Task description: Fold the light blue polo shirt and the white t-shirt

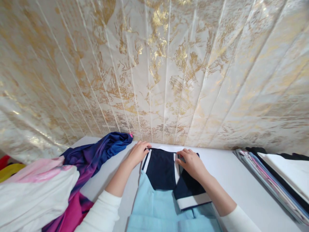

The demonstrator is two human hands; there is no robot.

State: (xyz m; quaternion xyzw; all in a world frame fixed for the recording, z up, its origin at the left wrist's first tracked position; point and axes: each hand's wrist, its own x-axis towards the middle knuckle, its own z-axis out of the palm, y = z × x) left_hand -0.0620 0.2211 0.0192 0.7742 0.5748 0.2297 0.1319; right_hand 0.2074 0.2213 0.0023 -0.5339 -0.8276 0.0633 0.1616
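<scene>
A light blue garment [154, 206] with navy panels and white bands lies partly folded on the white table in front of me. My left hand [140, 152] pinches the far left corner of its navy panel between thumb and fingers. At that panel's far right, beside a white band, my right hand [191, 163] has its fingers closed on the cloth. A navy flap edged in white angles out under my right wrist and lies over the light blue part. The near end of the garment runs out of the picture.
Heaped at the left are a white and pink garment [38, 196] and a purple-blue one [98, 151]. A stack of folded clothes [277, 180] stands at the right. A pale curtain with gold patterns [156, 71] hangs along the table's far edge [217, 150].
</scene>
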